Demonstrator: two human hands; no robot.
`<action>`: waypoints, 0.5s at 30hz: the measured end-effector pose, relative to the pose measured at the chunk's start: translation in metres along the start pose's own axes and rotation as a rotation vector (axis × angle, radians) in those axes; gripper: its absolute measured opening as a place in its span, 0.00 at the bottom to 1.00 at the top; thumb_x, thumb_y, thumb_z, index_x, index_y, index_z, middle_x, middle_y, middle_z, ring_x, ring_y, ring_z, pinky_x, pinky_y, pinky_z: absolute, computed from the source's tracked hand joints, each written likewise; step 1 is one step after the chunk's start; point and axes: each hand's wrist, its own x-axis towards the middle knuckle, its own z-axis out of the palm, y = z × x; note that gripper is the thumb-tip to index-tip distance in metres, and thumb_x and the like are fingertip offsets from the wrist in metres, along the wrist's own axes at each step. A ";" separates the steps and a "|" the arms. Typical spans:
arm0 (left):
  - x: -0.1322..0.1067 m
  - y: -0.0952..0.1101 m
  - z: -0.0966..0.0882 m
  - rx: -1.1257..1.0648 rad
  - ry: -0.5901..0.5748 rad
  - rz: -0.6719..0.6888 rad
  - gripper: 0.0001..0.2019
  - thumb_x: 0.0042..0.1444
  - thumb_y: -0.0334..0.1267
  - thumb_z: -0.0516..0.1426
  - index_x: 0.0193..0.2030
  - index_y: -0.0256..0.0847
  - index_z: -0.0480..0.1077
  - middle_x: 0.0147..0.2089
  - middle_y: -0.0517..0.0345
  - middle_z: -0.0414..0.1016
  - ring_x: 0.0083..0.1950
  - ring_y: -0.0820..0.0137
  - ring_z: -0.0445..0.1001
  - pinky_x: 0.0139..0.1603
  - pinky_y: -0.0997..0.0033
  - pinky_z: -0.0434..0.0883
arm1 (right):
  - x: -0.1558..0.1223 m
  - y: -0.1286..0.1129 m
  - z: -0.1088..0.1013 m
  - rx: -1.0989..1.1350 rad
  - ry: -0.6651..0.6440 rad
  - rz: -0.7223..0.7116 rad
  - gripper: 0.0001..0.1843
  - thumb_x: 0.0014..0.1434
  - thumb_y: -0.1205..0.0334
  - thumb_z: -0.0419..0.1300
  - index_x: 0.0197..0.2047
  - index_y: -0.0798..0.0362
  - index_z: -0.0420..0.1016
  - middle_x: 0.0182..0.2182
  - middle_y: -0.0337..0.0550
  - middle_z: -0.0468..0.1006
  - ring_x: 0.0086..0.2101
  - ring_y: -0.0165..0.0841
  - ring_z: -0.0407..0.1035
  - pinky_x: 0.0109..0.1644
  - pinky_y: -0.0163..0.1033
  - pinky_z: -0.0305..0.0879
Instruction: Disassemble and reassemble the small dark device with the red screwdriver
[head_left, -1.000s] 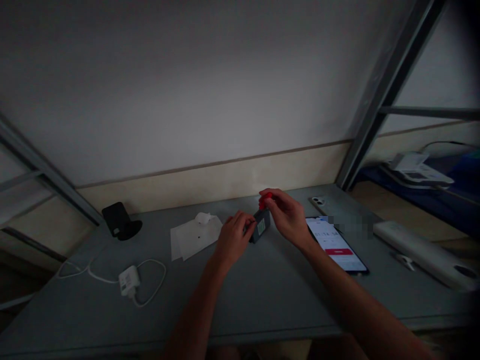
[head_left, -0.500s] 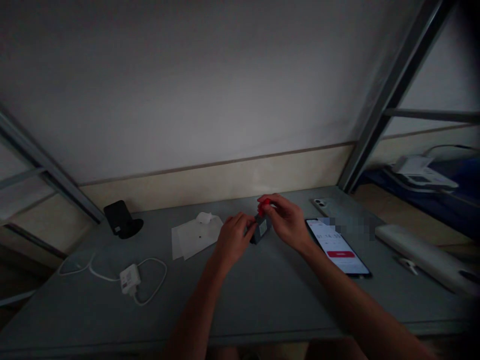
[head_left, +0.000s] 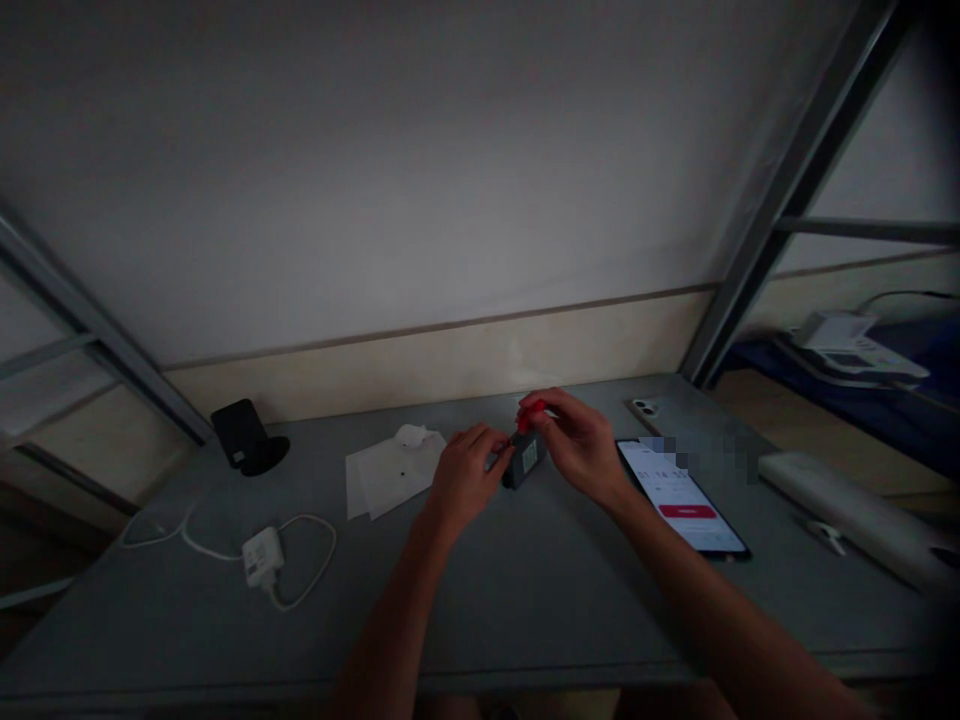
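A small dark grey box [head_left: 528,460] with a pale label on its side stands on the desk between my two hands. My left hand [head_left: 474,462] is closed at the box's upper left edge, thumb and fingers pinching there. In my right hand [head_left: 574,432], thumb and fingers close around a red handle, which looks like that of a small screwdriver [head_left: 531,416]. It is held over the top of the box, and a thin dark part runs from it toward my left fingertips. Its tip is hidden by the fingers.
Left of my hands lie white papers [head_left: 394,480] with a crumpled white piece [head_left: 411,436]. Further left are a black stand [head_left: 241,435] and a white charger [head_left: 262,556] with its cable. At right are a lit phone [head_left: 686,500], another phone [head_left: 646,410] and a long grey case [head_left: 847,510].
Both hands keep their hold at the box, with barely any movement. The whole scene sits slightly further right because the view has turned a little.
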 end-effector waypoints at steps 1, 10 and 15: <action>0.000 0.000 0.000 0.000 -0.001 -0.001 0.05 0.67 0.38 0.56 0.44 0.41 0.72 0.41 0.56 0.76 0.43 0.67 0.75 0.49 0.64 0.69 | 0.000 0.000 0.000 -0.008 -0.013 0.000 0.08 0.67 0.59 0.59 0.46 0.49 0.77 0.37 0.42 0.76 0.34 0.32 0.74 0.37 0.38 0.73; 0.001 0.003 -0.004 -0.023 0.009 -0.017 0.04 0.66 0.36 0.58 0.43 0.41 0.73 0.41 0.57 0.76 0.42 0.67 0.75 0.49 0.64 0.69 | 0.000 0.000 -0.001 -0.038 -0.029 0.001 0.09 0.67 0.59 0.59 0.47 0.49 0.77 0.38 0.43 0.76 0.34 0.32 0.73 0.38 0.39 0.73; 0.001 0.003 -0.003 -0.068 0.010 -0.030 0.04 0.65 0.37 0.58 0.43 0.41 0.74 0.40 0.56 0.76 0.42 0.67 0.75 0.47 0.65 0.70 | 0.000 0.000 -0.001 -0.036 -0.039 0.004 0.08 0.67 0.59 0.59 0.47 0.49 0.77 0.38 0.42 0.77 0.33 0.31 0.73 0.37 0.38 0.72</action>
